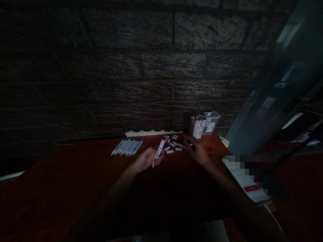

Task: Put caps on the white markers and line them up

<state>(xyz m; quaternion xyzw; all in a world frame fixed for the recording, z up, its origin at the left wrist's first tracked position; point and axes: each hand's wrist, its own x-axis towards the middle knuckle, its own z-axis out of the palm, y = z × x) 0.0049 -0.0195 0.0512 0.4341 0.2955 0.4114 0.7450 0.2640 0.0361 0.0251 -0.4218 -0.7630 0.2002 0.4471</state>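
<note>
My left hand (146,159) is closed around a white marker (158,153), which is held tilted with its orange end up. Just right of it, several loose marker caps (172,145), white with coloured ends, lie scattered on the table. Over the right side of these caps is my right hand (196,150), its fingers bent together at a small white marker cap (191,144). Dim light blurs the details of its grip. To the left, several white markers (128,147) lie side by side in a slanted row.
On the brown wooden table (75,174), a clear box of markers (197,127) stands beside another clear container (211,123) at the back right. A white wavy-edged strip (153,133) lies along the stone wall (156,67). A lit tablet or phone (246,181) is at the right.
</note>
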